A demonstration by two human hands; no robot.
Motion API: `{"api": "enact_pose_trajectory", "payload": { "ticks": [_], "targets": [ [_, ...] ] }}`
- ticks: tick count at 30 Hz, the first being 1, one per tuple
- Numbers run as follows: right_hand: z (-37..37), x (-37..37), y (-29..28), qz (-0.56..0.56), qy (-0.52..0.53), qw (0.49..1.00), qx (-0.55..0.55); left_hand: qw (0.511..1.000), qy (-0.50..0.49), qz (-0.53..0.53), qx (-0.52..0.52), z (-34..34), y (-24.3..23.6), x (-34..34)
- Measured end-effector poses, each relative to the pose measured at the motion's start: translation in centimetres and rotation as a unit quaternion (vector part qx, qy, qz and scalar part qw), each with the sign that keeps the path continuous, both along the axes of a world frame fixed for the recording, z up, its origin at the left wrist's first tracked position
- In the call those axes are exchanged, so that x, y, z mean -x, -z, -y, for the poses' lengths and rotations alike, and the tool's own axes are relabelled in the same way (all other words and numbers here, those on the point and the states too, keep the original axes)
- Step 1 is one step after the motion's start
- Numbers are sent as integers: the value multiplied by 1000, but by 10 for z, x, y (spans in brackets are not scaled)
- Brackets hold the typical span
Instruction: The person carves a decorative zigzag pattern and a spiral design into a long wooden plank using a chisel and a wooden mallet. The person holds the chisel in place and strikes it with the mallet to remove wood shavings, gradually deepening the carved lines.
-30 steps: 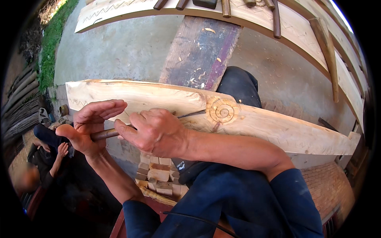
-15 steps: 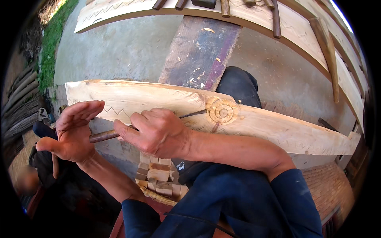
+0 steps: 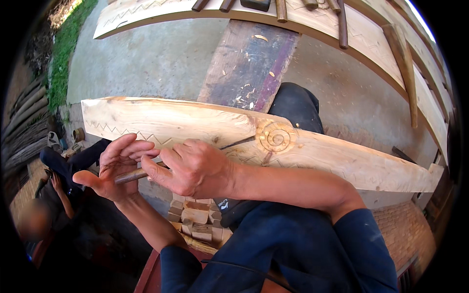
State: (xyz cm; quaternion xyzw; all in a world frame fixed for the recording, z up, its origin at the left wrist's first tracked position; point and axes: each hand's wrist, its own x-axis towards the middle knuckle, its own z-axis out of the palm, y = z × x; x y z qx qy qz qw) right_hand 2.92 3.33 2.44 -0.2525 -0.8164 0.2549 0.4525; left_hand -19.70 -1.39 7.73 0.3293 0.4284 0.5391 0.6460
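A long pale wooden beam point(image 3: 171, 115) lies across in front of me, with zigzag lines cut along it. Near its middle is a carved round spiral point(image 3: 276, 137) with small chips on it. My right hand point(image 3: 192, 167) is closed round a carving chisel point(image 3: 238, 142), whose thin dark blade reaches the spiral's left edge. The wooden handle sticks out to the left. At its butt end my left hand point(image 3: 119, 168) is open, palm against or very near the handle, thumb out and fingers stretched.
Small wood blocks point(image 3: 197, 215) fill a basket below the beam. A dark plank point(image 3: 239, 68) with shavings runs away from me. Farther off, another beam point(image 3: 161, 17) carries several tool handles and a wooden mallet point(image 3: 401, 68). Another person point(image 3: 53, 185) sits at the left.
My left hand has moved right, its palm coming up to the butt of the chisel handle. The right hand and blade have stayed nearly in place.
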Motion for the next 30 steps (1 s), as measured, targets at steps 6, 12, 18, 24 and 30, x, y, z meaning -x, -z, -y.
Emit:
{"api": "enact_pose_trajectory", "payload": {
  "ticks": [6,12,18,24,30],
  "targets": [
    [-4,1,2,3,-8,1000,2,998,64,4,-25,-4,1,2],
    [-4,3,4,-7,-11,1000,4,998,20,-63,-8,-9,1,-1],
    [-6,1,1,0,-10,1000,17,997,36,-67,-29,-12,-1,-2],
    [-11,3,0,-8,22,999,41,996,63,-59,-17,-37,-7,-3],
    [-13,4,-7,-7,27,997,69,991,-25,-128,-25,-48,-44,20]
  ]
}}
